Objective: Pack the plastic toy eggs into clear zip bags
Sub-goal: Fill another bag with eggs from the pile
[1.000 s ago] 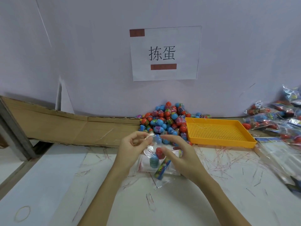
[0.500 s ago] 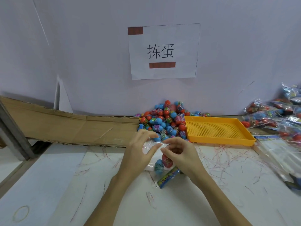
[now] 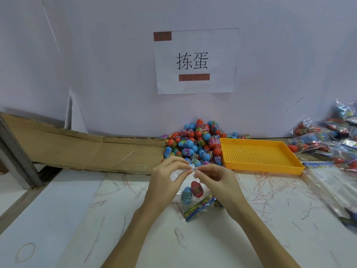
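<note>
Both the left hand and the right hand pinch the mouth of a clear bag over the table, a blue egg and red egg already inside, while filled bags lie at the right and a big pile of eggs looks still unpacked.

egg pile against wall, tray right (touching), cardboard left

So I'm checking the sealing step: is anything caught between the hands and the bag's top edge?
Nothing visible. The left hand and right hand pinch the clear zip bag directly at its top; the red egg and blue egg sit lower inside.
</note>
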A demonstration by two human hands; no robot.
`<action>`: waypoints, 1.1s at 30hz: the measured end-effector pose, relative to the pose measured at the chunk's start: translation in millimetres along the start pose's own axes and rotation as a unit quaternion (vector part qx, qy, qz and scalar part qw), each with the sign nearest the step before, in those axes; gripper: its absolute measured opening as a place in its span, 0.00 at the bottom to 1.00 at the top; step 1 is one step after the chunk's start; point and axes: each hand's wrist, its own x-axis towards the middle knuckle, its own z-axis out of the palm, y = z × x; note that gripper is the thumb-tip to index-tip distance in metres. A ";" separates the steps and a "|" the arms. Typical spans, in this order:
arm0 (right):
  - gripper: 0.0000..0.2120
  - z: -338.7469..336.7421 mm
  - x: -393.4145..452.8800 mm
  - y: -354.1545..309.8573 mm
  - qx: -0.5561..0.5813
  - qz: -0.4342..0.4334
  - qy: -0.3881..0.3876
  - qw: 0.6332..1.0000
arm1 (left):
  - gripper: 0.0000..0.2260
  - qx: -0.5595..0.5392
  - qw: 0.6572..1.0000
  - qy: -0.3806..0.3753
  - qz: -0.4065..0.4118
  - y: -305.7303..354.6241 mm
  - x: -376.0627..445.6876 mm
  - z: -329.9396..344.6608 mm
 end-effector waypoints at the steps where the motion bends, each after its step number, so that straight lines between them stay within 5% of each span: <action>1: 0.03 -0.7 -0.2 0.0 -0.005 -0.001 -0.006 1.000 | 0.07 0.009 1.000 0.005 0.006 0.4 -0.3 1.3; 8: 0.08 2.6 -3.3 -2.8 -0.148 -0.137 0.054 0.978 | 0.13 0.042 0.999 0.018 -0.007 8.9 -2.1 2.2; 13: 0.09 3.8 -5.0 -3.3 -0.204 -0.204 0.060 0.956 | 0.06 -0.026 0.999 -0.002 -0.042 1.9 1.6 -4.0; 22: 0.09 4.2 -4.3 -2.3 -0.219 -0.178 0.033 0.959 | 0.02 -0.070 0.992 -0.011 -0.104 -2.4 1.1 -3.0; 28: 0.05 0.7 -3.6 2.3 -0.162 -0.074 -0.023 0.984 | 0.02 -0.061 0.978 0.035 -0.196 -9.3 -0.2 2.2; 33: 0.04 -2.4 -2.0 1.1 -0.139 -0.021 -0.026 0.990 | 0.03 -0.100 0.970 -0.041 -0.218 -13.3 0.7 0.0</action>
